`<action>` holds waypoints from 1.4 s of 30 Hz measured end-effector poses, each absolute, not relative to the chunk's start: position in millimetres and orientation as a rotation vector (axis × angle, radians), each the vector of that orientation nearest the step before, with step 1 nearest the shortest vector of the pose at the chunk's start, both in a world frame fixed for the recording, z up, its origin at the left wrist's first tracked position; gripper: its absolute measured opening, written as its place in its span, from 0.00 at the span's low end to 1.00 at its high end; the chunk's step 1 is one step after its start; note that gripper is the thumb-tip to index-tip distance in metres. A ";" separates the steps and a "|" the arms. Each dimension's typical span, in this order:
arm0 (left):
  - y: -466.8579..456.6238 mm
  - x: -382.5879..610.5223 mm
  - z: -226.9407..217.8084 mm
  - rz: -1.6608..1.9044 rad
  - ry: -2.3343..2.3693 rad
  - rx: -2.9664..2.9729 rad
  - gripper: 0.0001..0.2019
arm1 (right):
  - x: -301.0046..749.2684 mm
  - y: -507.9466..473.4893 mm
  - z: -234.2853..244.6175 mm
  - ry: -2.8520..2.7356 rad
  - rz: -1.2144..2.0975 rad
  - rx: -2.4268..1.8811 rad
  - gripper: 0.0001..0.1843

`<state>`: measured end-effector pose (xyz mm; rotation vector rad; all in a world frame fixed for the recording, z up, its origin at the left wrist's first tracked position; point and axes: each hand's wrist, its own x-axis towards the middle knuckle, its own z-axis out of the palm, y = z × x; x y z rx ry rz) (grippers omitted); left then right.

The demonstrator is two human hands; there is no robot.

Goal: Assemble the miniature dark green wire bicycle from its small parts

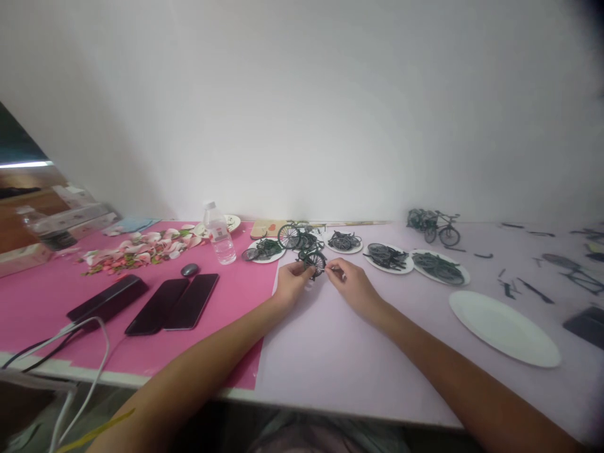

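A dark green miniature bicycle (313,258) is tilted up in front of me, one wheel low and the other up and to the left. My left hand (291,284) is closed on it, thumb and fingers pinching beside the lower wheel. On the wheel's right side, my right hand (350,284) is closed in a pinch at the wheel's edge. Whatever lies between those fingertips is too small to name. Just behind the hands are white plates with dark bicycle parts, among them green frames (264,250), black wheels (344,240) and more black parts (387,256).
Finished miniature bicycles (448,234) stand at the back right. A white oval plate (504,330) and loose black pieces (533,289) lie to the right. On the pink sheet at left are a water bottle (219,236), two phones (191,302), a black box (108,301) and artificial petals (146,248).
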<state>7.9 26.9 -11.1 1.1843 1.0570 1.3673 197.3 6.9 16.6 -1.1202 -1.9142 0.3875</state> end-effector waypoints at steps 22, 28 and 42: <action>31.1 8.4 -16.7 1.417 1.101 1.179 0.19 | 197.6 0.4 16.8 -2.080 0.281 -1.270 0.10; 27.2 7.8 -9.9 1.421 1.085 1.217 0.17 | 198.8 2.3 18.1 -2.151 0.146 -1.338 0.05; 28.3 7.1 -12.6 1.421 1.098 1.253 0.17 | 198.3 2.1 21.7 -2.161 0.094 -1.381 0.03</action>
